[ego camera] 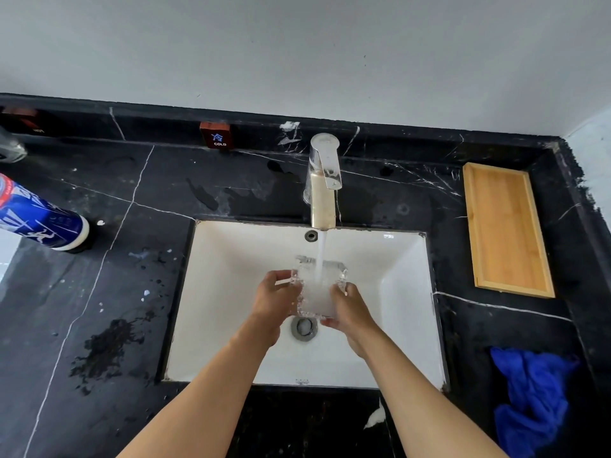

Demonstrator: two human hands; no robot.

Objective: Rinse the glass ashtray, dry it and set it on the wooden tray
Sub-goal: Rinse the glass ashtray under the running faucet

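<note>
Your black marble desk [231, 186] carries the white sink [224, 292]; the wooden tray [506, 229] waits empty at its right, the blue cloth [535, 401] nearer you for drying. You hold the glass ashtray [319, 285] over the drain, under the tap's [324, 180] stream, left hand [274, 302] and right hand [352, 312] each with its grip closed on one side so water flushes the middle

A chrome faucet [323, 183] stands at the back edge of a white rectangular sink [231, 292] set into a black marble surface [148, 193] with white veins, its water stream [321, 256] running down above the round drain [303, 328]. A crumpled blue cloth [532, 395] lies at the right, near the front. A blue-and-white bottle [39, 219] stands at the left, and a small sign marked COLD [216, 136] leans against the backsplash.
</note>
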